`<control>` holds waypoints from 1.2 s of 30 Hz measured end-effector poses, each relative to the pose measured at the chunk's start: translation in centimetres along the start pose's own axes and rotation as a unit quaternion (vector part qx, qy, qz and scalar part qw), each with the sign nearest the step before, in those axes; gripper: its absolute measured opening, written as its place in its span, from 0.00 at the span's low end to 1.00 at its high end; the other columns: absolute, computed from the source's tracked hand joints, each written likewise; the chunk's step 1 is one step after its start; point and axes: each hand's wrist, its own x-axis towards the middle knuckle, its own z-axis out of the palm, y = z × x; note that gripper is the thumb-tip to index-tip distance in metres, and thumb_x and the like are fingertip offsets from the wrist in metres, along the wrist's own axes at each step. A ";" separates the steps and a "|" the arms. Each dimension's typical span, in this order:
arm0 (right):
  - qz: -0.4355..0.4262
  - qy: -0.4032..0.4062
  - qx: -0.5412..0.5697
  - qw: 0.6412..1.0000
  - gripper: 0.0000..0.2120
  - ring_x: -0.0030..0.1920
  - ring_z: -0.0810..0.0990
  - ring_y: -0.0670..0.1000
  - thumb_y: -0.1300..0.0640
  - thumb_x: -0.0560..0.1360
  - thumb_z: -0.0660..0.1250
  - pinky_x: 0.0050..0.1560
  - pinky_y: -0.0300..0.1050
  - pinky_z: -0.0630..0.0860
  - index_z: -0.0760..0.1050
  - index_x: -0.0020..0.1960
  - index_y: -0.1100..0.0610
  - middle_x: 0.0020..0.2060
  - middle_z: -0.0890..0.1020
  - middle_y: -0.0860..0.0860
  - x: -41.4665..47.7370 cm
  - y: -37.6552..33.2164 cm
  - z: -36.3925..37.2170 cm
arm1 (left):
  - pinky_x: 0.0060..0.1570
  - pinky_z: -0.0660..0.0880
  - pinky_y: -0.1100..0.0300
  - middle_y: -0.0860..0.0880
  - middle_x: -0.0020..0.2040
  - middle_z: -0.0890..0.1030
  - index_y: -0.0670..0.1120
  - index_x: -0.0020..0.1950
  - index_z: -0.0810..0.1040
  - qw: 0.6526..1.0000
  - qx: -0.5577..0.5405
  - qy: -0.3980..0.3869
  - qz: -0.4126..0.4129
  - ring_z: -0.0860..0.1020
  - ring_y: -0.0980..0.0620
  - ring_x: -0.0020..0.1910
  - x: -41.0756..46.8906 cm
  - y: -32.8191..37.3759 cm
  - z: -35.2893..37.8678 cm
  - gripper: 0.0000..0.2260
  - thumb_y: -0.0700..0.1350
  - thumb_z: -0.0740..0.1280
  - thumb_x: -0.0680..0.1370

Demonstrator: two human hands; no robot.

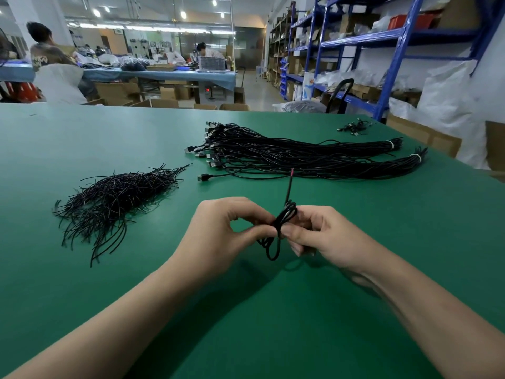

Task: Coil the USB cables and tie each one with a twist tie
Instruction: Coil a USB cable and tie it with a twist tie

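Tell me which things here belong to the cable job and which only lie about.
Job: cable held by left hand and right hand; twist ties; cable bundles.
Lying about: shelves; boxes; sacks.

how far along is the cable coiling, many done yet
Done: nothing clearly; the small dark heap at the far right may be finished coils, too small to tell. In hand: left hand and right hand pinch one coiled cable, loose end sticking up; no tie visible on it. To do: two banded bundles of straight cables, with the big twist tie pile waiting. Barely started, it seems.
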 end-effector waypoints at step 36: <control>-0.271 0.073 -0.522 0.805 0.06 0.36 0.73 0.53 0.60 0.78 0.70 0.36 0.51 0.73 0.76 0.43 0.57 0.34 0.76 0.49 -0.4 -1.5 1.6 | 0.33 0.76 0.68 0.46 0.41 0.86 0.41 0.52 0.87 0.879 -0.322 -0.123 -0.331 0.82 0.56 0.35 0.1 -1.0 -0.4 0.17 0.48 0.76 0.67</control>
